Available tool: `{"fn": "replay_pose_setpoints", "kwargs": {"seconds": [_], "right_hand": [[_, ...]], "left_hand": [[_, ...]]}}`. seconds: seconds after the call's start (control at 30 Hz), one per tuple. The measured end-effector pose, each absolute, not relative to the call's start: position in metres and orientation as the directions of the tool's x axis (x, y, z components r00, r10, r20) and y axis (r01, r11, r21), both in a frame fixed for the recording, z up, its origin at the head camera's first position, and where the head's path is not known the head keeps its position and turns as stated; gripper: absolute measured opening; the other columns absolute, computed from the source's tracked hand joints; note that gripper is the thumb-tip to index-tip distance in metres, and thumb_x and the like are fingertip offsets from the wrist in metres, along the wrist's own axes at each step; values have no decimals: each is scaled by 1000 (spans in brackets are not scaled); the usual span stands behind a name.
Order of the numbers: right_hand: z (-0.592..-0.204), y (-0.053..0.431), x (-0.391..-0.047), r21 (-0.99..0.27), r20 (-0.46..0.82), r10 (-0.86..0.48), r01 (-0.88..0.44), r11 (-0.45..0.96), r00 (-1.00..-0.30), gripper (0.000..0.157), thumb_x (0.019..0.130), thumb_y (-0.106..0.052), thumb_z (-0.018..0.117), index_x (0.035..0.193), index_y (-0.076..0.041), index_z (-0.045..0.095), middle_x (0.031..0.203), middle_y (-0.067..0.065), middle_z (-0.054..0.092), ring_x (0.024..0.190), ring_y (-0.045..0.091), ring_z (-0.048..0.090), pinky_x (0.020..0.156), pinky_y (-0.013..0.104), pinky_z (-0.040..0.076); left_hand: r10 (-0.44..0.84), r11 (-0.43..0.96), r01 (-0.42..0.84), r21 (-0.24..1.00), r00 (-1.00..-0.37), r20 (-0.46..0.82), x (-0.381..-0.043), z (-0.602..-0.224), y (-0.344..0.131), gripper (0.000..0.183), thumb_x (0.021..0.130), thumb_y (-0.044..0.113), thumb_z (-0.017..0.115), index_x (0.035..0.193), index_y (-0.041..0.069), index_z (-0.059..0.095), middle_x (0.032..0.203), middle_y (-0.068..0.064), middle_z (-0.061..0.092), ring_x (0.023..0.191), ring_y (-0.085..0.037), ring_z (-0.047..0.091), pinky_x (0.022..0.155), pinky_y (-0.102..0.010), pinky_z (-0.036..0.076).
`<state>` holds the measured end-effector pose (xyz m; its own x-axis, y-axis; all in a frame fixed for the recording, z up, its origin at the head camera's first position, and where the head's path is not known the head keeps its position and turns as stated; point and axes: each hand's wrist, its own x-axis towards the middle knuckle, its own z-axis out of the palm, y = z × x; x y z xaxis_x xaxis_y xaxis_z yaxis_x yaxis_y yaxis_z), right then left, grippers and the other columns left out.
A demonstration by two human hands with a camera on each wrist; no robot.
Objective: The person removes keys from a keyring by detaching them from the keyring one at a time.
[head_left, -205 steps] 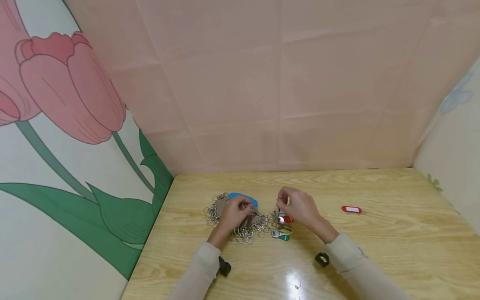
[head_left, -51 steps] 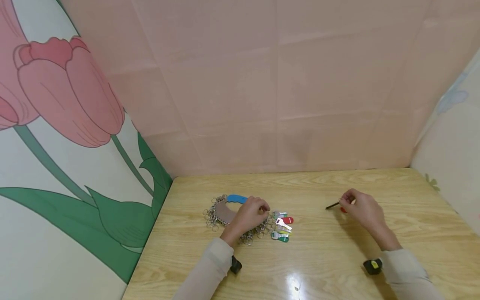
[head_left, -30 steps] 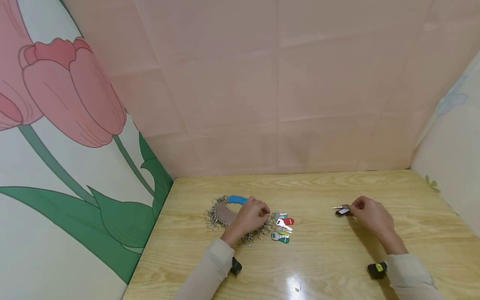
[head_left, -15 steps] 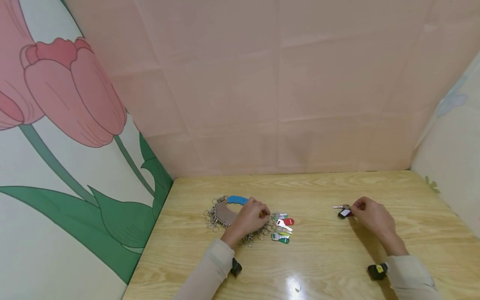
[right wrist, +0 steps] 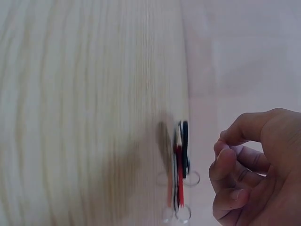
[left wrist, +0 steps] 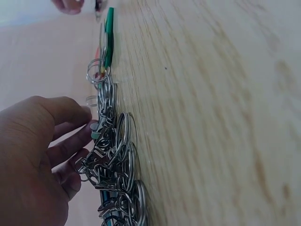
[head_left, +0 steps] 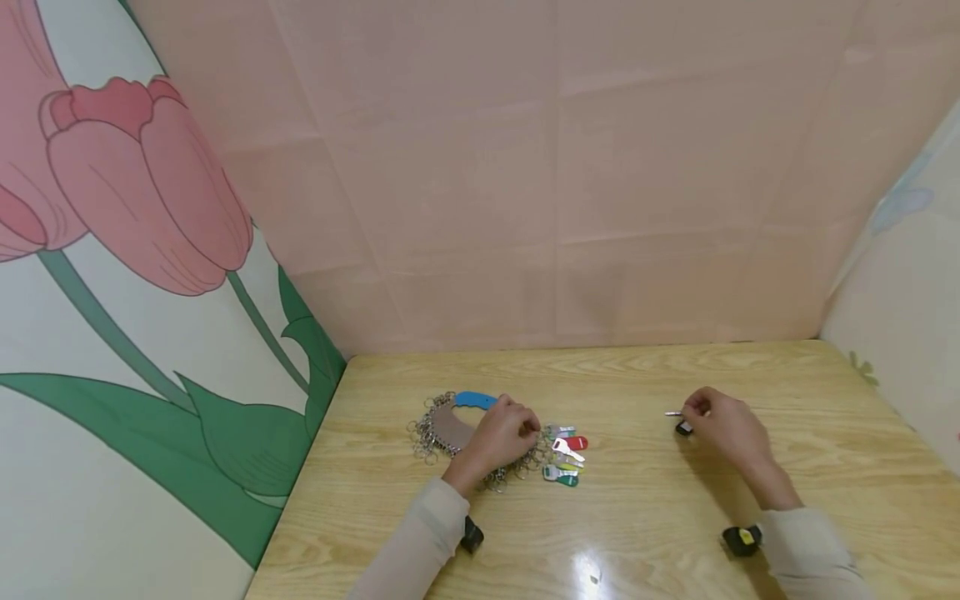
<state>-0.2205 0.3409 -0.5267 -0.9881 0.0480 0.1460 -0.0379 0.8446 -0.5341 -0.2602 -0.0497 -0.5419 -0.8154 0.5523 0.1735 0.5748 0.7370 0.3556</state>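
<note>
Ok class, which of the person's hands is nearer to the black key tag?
Right. The right hand is just beside the black key tag; the left hand is much farther off, by the metal rings.

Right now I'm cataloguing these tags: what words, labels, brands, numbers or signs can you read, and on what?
None can be read.
Green tag: any text too small.
Red tag near it: any text too small.
Dark tag: white label, unreadable.
Right wrist camera: yellow mark, too small.
</note>
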Motion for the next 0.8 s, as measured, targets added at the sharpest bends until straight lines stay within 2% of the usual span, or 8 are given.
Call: {"fn": "replay_pose_setpoints", "kwargs": {"seconds": [0.47,0.8], "right_hand": [[-516,304,-223,-547,191,-33,-134,826,-981,17,101,-19,65,105,-3,71,94,13,75,69,15,57,57,32,43],[-518,277,-226,-545,212,-81,-187,818,-974,11,98,-17,66,101,-8,71,90,6,74,64,12,52,53,28,40]], "left_hand": [[561,750,589,301,-807,183,-258,-540,-48,10,102,26,73,104,23,82,98,12,76,96,-8,52,88,-27,46],[546,782,580,229,-814,200,-259,-543,-44,8,100,27,75,102,24,82,101,11,77,105,-11,57,97,-32,46]]}}
